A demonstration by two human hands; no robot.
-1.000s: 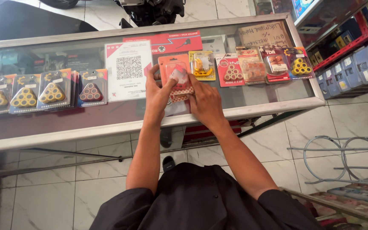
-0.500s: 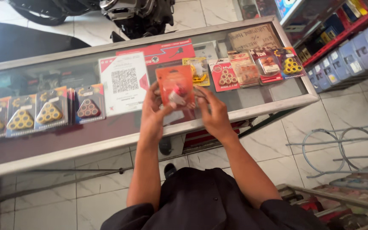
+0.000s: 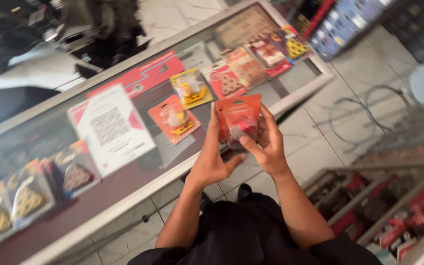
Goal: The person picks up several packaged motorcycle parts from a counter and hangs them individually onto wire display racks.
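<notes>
I am lifting an orange blister-packed part (image 3: 238,119) just off the near edge of the glass display counter (image 3: 138,184), my left hand (image 3: 213,159) cupping its side and my right hand (image 3: 268,145) pinching its clear bubble, both fingers half-curled, tilting its face toward me.

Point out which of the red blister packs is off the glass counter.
The red blister pack held up between the left hand and right hand; the other packs lie flat on the glass counter.
</notes>
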